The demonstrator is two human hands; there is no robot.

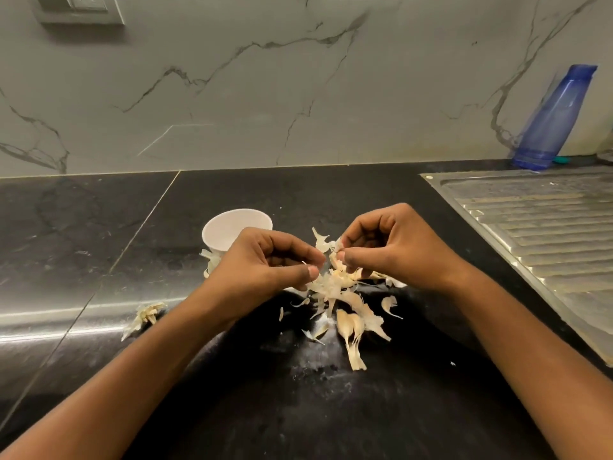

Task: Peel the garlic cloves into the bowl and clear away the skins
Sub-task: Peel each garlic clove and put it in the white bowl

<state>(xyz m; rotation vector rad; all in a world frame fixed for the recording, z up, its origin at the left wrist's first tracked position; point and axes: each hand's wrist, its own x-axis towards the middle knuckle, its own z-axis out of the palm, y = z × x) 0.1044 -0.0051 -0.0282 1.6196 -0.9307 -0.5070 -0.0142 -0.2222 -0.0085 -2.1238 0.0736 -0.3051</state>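
Skins [331, 287] pinched by fingers [310, 272] of left hand [265, 263], right hand [394, 240] (bowl [229, 227] behind left)

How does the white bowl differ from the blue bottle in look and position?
The white bowl is short, opaque and open-topped; the blue bottle is tall, translucent and capped. The bowl sits mid-counter just beyond the left hand, which hides part of it; the bottle stands unobstructed at the back wall beside the sink drainer. Both rest on the black counter.
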